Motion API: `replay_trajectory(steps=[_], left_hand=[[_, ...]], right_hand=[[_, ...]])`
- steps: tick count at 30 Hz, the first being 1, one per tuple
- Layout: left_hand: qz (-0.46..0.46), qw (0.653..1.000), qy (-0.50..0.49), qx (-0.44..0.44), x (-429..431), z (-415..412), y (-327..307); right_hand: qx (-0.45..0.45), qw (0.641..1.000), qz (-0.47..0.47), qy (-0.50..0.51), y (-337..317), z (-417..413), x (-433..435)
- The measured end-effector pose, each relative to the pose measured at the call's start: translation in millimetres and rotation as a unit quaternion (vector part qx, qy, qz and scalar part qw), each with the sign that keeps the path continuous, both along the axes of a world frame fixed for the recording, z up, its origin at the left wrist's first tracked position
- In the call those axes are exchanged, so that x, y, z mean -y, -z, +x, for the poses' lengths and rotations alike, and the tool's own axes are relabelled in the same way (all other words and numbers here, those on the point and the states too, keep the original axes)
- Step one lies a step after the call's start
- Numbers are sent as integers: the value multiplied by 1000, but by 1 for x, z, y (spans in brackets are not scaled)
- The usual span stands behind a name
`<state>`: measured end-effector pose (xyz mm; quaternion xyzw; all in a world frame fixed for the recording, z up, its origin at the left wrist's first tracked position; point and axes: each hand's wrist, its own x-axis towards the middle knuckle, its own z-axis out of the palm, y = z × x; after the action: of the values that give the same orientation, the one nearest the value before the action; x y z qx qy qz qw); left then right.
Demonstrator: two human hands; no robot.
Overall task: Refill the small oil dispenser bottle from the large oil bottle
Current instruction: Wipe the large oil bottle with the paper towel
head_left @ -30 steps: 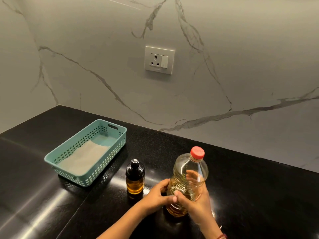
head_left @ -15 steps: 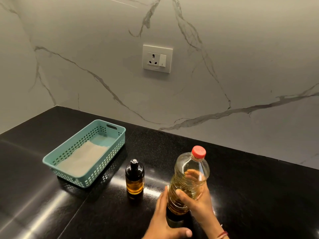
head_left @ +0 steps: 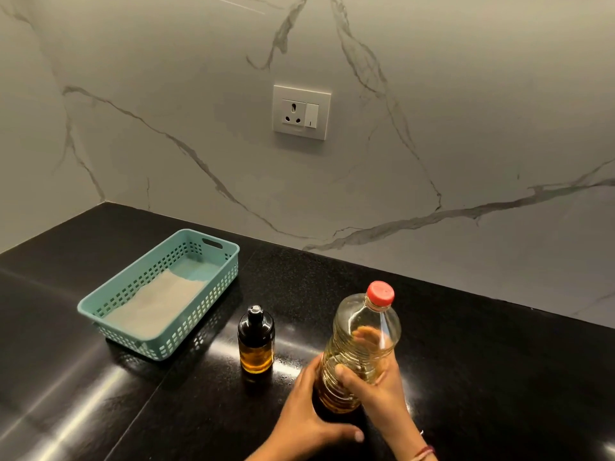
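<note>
Right hand (head_left: 382,390) grips large oil bottle (head_left: 366,314); left hand (head_left: 309,417) flat against its base.

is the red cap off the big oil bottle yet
No, the red cap sits closed on the neck of the big oil bottle, which the right hand grips around its body.

The right hand (head_left: 379,387) wraps the clear plastic oil bottle with the red cap (head_left: 362,314), thumb across the front, fingers (head_left: 366,337) curled behind, wrist coming in from 5 o'clock. The left hand (head_left: 309,414) lies flat against the bottle's 9 o'clock side, thumb splayed toward 3 o'clock.
</note>
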<state>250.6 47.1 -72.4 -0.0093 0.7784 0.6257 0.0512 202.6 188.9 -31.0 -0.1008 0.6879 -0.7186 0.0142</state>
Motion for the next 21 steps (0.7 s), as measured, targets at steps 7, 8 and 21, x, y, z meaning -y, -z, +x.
replay_trajectory(steps=[7,8,21], left_hand=[[68,992,-103,4,-37,32,1],[56,995,-85,15,-32,25,1],[205,968,-143,20,-13,19,24]], right_hand=[[-2,1000,-4,6,3,-1,1],[2,1000,-6,6,4,-1,1],[-21,1000,-17,-1,1,2,1]])
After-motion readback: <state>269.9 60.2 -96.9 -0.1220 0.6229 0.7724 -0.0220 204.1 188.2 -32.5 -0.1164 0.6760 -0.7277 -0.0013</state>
